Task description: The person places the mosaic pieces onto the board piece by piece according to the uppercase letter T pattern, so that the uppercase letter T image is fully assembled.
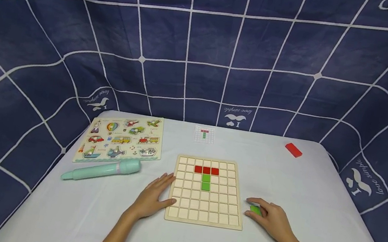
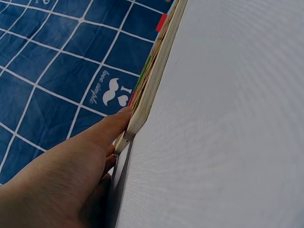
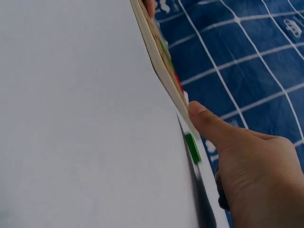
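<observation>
A square wooden grid board point(image 1: 188, 215) lies mid-table, with red squares point(image 1: 206, 170) in a row and green squares point(image 1: 205, 182) in a column under them. At the board's left edge rests my left hand point(image 1: 151, 197), fingers extended along the side and thumb at the rim; in the left wrist view the thumb point(image 2: 116, 126) touches the edge. To the right of the board, my right hand point(image 1: 274, 220) spreads thumb and fingers around a loose green block point(image 1: 255, 209). That green block point(image 3: 192, 148) sits on the table in the right wrist view, beside the hand.
A small pattern card point(image 1: 204, 135) with a red and green T lies behind the board. Toward the back right is a red block point(image 1: 293, 150). On the left are a picture puzzle board point(image 1: 133, 130) and a teal hammer-like toy point(image 1: 103, 170). Dark blue cloth point(image 1: 203, 81) hangs behind.
</observation>
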`<action>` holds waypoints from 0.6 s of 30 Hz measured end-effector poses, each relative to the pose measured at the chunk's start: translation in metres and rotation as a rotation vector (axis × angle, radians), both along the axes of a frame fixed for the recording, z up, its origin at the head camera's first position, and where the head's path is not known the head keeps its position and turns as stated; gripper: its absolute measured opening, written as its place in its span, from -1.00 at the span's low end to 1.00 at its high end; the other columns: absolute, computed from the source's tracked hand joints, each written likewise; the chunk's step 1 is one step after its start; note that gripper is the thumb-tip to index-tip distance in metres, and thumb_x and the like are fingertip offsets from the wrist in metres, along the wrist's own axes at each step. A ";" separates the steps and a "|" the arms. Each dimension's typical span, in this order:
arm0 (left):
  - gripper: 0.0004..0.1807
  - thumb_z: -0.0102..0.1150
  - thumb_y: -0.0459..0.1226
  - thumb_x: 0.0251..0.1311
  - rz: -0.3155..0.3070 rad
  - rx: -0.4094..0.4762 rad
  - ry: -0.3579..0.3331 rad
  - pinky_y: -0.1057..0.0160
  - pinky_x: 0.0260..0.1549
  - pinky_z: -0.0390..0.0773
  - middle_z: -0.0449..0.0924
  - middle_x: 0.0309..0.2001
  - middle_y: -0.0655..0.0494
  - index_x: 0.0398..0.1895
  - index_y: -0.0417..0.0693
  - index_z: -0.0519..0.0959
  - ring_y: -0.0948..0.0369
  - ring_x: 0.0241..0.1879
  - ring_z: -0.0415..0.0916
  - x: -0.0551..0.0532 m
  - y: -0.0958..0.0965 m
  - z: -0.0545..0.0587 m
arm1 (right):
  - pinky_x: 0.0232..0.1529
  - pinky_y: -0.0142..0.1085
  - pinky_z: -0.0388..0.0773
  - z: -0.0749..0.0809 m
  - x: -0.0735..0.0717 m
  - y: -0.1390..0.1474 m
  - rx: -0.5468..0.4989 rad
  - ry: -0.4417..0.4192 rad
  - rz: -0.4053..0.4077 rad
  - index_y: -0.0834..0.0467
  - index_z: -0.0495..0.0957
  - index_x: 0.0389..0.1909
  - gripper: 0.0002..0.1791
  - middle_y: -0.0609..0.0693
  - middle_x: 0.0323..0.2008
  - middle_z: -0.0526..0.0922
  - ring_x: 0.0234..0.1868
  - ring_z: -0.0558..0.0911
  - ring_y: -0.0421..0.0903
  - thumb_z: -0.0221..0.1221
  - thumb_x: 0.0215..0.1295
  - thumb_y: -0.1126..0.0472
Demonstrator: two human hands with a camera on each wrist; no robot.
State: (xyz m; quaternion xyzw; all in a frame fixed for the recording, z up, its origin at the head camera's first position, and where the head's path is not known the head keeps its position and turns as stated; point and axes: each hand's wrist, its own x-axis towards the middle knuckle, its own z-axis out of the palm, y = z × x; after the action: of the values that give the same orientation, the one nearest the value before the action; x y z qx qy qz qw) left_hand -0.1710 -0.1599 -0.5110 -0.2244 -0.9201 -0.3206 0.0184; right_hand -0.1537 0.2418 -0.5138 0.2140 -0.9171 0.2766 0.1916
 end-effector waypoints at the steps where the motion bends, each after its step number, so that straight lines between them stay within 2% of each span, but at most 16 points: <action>1: -0.18 0.16 0.10 0.11 0.002 -0.001 -0.002 0.02 0.31 -0.04 0.08 0.39 0.09 0.37 -0.07 0.18 0.09 0.39 -0.08 0.000 0.000 0.000 | -0.72 -0.53 0.04 -0.001 0.002 0.006 0.005 -0.002 -0.009 -0.11 0.63 -0.20 -0.60 -0.40 -0.76 0.07 -0.71 0.03 -0.44 0.42 -0.15 -0.03; 7: -0.18 0.16 0.10 0.11 0.006 -0.004 -0.011 0.03 0.31 -0.06 0.06 0.40 0.11 0.38 -0.06 0.18 0.10 0.39 -0.09 -0.001 0.000 -0.001 | -0.76 -0.53 0.03 -0.002 0.006 0.028 -0.001 -0.013 -0.034 -0.11 0.62 -0.19 -0.58 -0.40 -0.76 0.08 -0.72 0.03 -0.46 0.44 -0.17 0.01; 18: -0.18 0.15 0.10 0.11 0.007 -0.006 -0.022 0.04 0.31 -0.06 0.07 0.40 0.11 0.38 -0.05 0.18 0.12 0.39 -0.11 -0.001 0.001 0.001 | -0.76 -0.51 0.03 -0.003 0.007 0.028 0.016 -0.098 -0.053 -0.11 0.63 -0.18 -0.61 -0.39 -0.78 0.07 -0.73 0.03 -0.45 0.41 -0.13 -0.04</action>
State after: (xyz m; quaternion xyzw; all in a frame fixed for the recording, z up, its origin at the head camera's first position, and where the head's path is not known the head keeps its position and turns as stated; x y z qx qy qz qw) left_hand -0.1715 -0.1590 -0.5097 -0.2178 -0.9219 -0.3204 0.0087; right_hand -0.1469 0.2703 -0.5165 0.1775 -0.9328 0.2744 0.1518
